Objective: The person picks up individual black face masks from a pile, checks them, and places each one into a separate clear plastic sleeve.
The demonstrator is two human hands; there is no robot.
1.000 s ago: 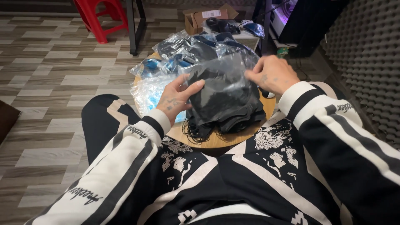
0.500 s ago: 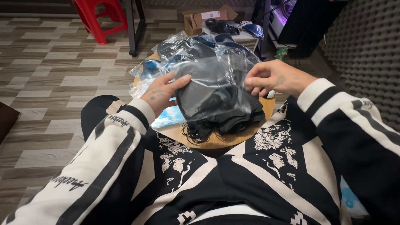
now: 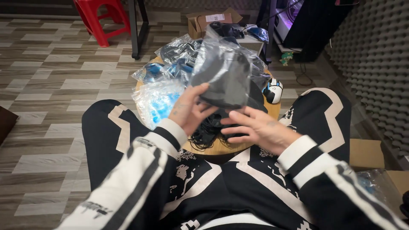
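Observation:
My left hand grips the lower left edge of a clear plastic bag with a dark grey item inside, lifted above a small round wooden table. My right hand is just below the bag, fingers spread and pointing left, over a tangle of black cable; whether it touches the bag is unclear. A white and black mouse lies on the table at the right. A bag with blue items lies at the left.
More clear bags are piled at the table's far side. A red plastic stool and a black desk leg stand on the wood-pattern floor. Cardboard boxes sit behind, another box at my right. Foam panels line the right wall.
The bag has been lifted off the table pile and raised. My right hand has let go of its right edge and moved down under it, towards my body.

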